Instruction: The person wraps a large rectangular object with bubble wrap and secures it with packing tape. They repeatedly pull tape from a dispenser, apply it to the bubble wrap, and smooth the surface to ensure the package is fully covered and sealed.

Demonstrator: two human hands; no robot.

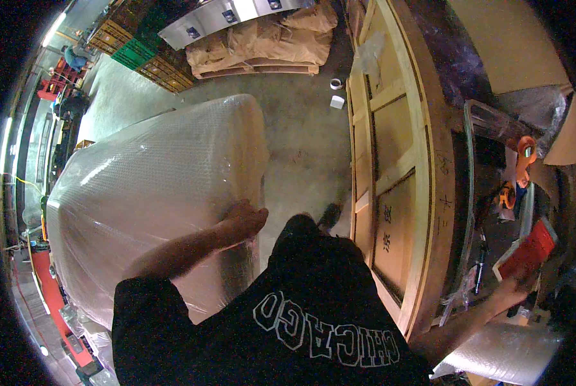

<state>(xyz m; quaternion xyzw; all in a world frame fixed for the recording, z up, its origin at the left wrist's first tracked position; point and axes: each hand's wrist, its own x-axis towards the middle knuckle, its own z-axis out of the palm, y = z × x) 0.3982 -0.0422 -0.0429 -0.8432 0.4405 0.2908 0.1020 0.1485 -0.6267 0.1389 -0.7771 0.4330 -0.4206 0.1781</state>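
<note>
A large, boxy object in bubble wrap (pixel 153 167) fills the left side, with shiny clear film over it. My left hand (pixel 248 219) lies at its near right edge, fingers curled in; whatever they may hold is hidden. Off to the right, my right arm stretches over a cluttered surface. There my right hand (pixel 518 288), dim and partly in shadow, grips the lower end of a flat red box (pixel 529 249) with a pale edge. Beyond that box sit orange-handled tape dispensers (pixel 524 153).
A tall wooden crate (pixel 391 161) stands just right of me. On the floor ahead lie a tape roll (pixel 336 83) and a small white piece (pixel 337 101). A pallet with brown-wrapped goods (pixel 256 48) is farther off. Another person (pixel 77 59) bends at far left.
</note>
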